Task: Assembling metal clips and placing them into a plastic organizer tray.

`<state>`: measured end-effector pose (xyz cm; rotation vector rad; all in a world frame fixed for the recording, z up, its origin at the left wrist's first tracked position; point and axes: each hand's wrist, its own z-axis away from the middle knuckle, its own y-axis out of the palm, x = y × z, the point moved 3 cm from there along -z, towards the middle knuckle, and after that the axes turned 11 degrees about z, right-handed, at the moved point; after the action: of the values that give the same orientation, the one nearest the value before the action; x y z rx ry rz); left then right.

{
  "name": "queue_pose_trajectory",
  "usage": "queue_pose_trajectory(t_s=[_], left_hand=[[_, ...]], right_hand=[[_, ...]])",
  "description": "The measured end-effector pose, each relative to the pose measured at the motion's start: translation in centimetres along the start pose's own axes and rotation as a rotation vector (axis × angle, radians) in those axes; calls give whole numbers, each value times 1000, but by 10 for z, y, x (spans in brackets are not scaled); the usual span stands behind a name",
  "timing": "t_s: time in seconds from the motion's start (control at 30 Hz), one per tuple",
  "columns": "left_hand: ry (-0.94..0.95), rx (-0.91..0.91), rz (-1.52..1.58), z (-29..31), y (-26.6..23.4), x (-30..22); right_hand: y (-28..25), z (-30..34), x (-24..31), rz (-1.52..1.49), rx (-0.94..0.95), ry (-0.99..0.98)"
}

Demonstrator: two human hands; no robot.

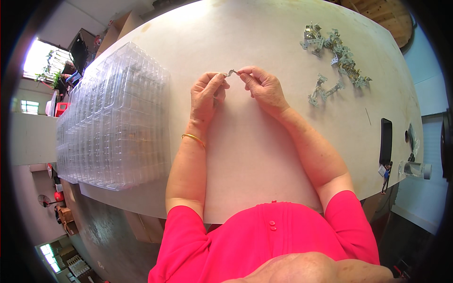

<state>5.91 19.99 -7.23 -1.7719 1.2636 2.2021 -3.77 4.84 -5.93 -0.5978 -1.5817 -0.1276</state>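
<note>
A small grey metal piece is up above the middle of the counter, between the fingertips of both hands. The left hand pinches one end and the right hand the other — each grip is narrow, thumb against finger, with the piece spanning the gap.

Ahead and to the right, a loose heap of metal parts lies on the counter, with a few more parts just beside it on the near side. These lie out of hand, so handling appears to be at a single piece, with plenty remaining. Whether any of them are already finished, I cannot tell.

To the left stands a tall block of clear plastic trays; what the trays hold is too blurred to judge — so no count of completed pieces is possible. Farther right are a thin rod, a black phone and a clear bottle.
</note>
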Motion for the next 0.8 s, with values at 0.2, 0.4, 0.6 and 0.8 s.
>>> queue_pose_trajectory(t_s=[0.2, 0.4, 0.6, 0.8], left_hand=[[25, -22, -97, 3, 5, -3], [43, 8, -390, 9, 17, -1], [104, 86, -480, 11, 25, -1], [198, 186, -617, 12, 24, 10]], right_hand=[[1, 1, 0, 57, 3, -10], [1, 0, -2, -183, 132, 74], [-6, -3, 0, -298, 230, 189], [-1, -4, -4, -219, 136, 70]])
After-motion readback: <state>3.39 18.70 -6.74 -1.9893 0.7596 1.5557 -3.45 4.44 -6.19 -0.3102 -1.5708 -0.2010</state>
